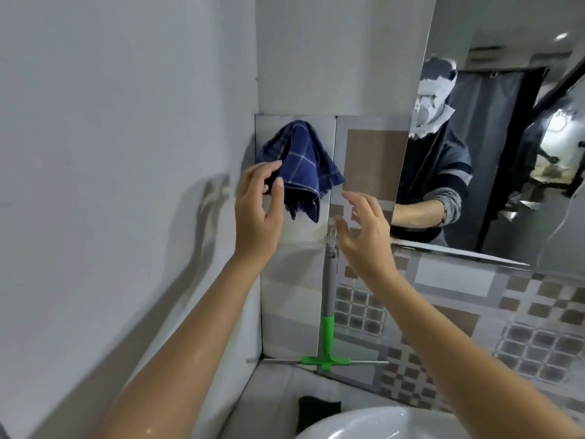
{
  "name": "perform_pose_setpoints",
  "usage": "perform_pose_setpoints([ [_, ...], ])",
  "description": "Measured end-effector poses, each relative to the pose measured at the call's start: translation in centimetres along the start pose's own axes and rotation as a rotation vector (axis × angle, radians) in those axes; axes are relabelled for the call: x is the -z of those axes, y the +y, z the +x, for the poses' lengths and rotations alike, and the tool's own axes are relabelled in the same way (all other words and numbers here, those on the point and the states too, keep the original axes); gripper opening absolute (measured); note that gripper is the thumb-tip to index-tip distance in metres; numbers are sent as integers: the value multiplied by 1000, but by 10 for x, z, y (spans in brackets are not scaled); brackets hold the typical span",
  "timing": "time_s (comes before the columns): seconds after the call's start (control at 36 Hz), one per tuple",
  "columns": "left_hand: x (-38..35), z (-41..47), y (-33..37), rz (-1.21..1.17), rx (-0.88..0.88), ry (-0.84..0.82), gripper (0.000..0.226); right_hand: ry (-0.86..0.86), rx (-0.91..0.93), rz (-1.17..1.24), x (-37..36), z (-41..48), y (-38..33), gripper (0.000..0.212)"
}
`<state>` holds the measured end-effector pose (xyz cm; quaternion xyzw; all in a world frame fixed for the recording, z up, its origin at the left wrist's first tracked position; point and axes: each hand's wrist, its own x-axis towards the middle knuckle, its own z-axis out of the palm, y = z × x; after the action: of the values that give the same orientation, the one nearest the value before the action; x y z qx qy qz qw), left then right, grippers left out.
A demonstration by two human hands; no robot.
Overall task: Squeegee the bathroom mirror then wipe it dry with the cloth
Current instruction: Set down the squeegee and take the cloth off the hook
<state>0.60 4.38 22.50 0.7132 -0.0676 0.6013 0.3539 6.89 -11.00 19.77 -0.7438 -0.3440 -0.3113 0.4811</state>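
Observation:
A dark blue checked cloth [304, 163] hangs bunched on the tiled wall near the corner. My left hand [258, 207] is raised at the cloth's lower left edge, fingers spread and touching or almost touching it. My right hand [364, 229] is open with curled fingers, just right of the cloth and in front of the hook that carries the squeegee. The squeegee [327, 321] hangs upright below that hand, grey handle, green neck, blade at the bottom. The mirror [506, 153] fills the upper right and reflects a person's arm.
A white washbasin [395, 423] sits at the bottom edge below my arms. A dark object [318, 410] lies on the ledge beside it. A plain white wall [110, 153] closes the left side. Patterned tiles [506, 327] run under the mirror.

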Motion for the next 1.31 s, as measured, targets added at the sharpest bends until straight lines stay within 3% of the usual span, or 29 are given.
perform_pose_setpoints([
  [0.11,-10,50,2,143,-78,-204,36,56,12,10,1,47,-26,33],
  [0.25,-17,65,-10,278,-115,-441,48,-33,-38,-98,-5,77,-31,32],
  [0.47,-13,65,-13,289,-107,-485,52,-87,-105,-197,-10,93,-26,10],
  [0.69,-14,80,-3,347,-121,-534,62,-49,116,-319,36,132,-56,14],
  [0.89,-12,101,35,83,-35,-567,55,-67,343,-419,75,169,-106,19],
  [1.03,-3,105,77,-100,-8,-585,34,13,383,-369,104,173,-127,21],
  [1.14,3,102,107,-205,103,-763,12,-9,378,-386,128,160,-124,22],
  [1.31,-4,68,147,-292,161,-932,14,-5,312,-350,160,116,-120,22],
])
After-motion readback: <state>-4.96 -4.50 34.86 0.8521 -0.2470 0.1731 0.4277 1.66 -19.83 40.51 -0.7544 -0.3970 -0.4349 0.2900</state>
